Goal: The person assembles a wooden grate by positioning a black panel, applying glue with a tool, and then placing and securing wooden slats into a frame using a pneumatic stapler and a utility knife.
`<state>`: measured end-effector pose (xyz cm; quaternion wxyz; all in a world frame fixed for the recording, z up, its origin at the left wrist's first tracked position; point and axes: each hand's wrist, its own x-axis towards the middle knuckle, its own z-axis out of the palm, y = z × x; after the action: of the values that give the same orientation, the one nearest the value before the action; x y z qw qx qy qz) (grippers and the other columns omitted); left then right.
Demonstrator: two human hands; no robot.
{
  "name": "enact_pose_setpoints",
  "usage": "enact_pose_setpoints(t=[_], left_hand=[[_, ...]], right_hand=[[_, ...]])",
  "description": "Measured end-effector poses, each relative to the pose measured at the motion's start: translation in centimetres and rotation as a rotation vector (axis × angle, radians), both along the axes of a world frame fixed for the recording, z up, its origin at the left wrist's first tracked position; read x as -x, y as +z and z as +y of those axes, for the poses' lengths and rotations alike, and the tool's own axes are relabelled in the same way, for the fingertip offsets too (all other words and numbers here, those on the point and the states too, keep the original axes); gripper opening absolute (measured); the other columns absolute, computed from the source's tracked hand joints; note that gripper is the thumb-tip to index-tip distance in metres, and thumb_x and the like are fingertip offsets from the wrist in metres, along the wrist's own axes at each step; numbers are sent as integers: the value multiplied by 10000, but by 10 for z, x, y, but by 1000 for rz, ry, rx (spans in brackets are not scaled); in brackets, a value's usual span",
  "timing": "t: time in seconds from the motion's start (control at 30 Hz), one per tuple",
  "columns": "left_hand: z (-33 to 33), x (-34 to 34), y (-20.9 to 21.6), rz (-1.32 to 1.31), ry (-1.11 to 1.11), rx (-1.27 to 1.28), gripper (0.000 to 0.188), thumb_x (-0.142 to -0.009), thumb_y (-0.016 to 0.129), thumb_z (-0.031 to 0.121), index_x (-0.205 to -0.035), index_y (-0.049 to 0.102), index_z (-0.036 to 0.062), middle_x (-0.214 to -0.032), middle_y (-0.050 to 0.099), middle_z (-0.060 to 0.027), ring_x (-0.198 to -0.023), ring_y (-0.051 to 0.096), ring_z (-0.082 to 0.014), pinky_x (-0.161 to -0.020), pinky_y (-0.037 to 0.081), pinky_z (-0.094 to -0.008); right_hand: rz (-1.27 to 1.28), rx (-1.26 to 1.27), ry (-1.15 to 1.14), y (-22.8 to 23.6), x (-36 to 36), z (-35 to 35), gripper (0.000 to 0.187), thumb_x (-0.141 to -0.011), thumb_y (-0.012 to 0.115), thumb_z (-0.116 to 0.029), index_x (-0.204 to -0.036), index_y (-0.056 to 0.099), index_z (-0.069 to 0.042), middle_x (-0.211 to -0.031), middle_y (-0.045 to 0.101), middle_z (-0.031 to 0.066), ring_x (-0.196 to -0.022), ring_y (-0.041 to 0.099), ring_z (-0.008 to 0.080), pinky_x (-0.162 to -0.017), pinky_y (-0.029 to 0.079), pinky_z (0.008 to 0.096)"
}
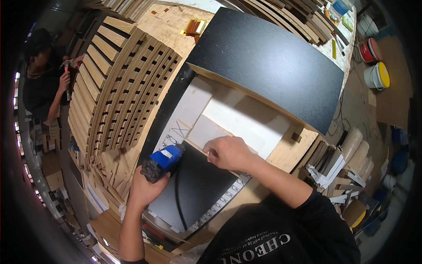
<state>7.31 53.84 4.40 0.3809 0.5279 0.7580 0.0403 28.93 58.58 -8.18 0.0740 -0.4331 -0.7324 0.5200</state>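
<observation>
My left hand [145, 187] grips a blue and black power tool [161, 162], its nose against the edge of a pale wooden strip [206, 132]. A black cable [177, 198] runs from the tool across a small black panel [193, 187]. My right hand [228, 152] rests with fingers curled on the lower end of that pale strip, pressing it down. Above both hands lies a large black board [268, 61], tilted over a white panel [250, 121].
A stack of curved slatted wooden frames [118, 83] fills the left. A person [44, 75] stands at far left holding a hammer. Wood offcuts [110, 171] lie below the frames. Paint buckets [376, 75] and clutter sit on the floor at right.
</observation>
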Motion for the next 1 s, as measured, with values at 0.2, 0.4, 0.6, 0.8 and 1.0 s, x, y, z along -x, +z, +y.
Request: enact_pose_setpoints(t=[0.2, 0.4, 0.6, 0.8, 1.0], left_hand=[[-2, -2, -6, -5, -52, -92, 191, -703, 654, 166, -782, 604, -1, -661, 611, -159, -628, 605, -313, -599, 467, -359], [0, -2, -5, -3, -58, -85, 173, -712, 651, 154, -773, 604, -1, -647, 608, -140, -598, 591, -274, -593, 464, -346], [4, -5, -4, 22, 3, 8, 191, -713, 667, 168, -788, 610, 3, -666, 617, -142, -622, 610, -277, -598, 468, -349], [-2, -5, -3, 70, -43, 14, 243, -719, 679, 202, -844, 619, 2, -748, 635, -177, -742, 627, -344, -665, 488, -368], [-67, -14, 28, 134, -43, -230, 356, -710, 723, 258, -901, 592, -12, -773, 627, -177, -746, 617, -339, -677, 484, -371]], right_hand=[[1, -24, 1, 0, 1, 0, 139, -733, 596, -158, -834, 672, -98, -802, 661, 117, -772, 633, 291, -696, 503, 383], [5, -39, 0, -1, 2, -1, 138, -729, 598, -155, -828, 669, -92, -801, 660, 123, -777, 632, 294, -700, 502, 383], [-7, -30, 5, -1, 1, 2, 147, -730, 597, -158, -840, 669, -94, -802, 662, 120, -783, 633, 296, -705, 501, 388], [-51, -67, 25, 1, 0, -4, 185, -764, 558, -161, -916, 659, -129, -820, 660, 83, -793, 629, 276, -707, 496, 378], [-70, -111, 17, -4, 1, -16, 203, -766, 613, -223, -942, 666, -138, -847, 676, 61, -827, 634, 258, -735, 494, 361]])
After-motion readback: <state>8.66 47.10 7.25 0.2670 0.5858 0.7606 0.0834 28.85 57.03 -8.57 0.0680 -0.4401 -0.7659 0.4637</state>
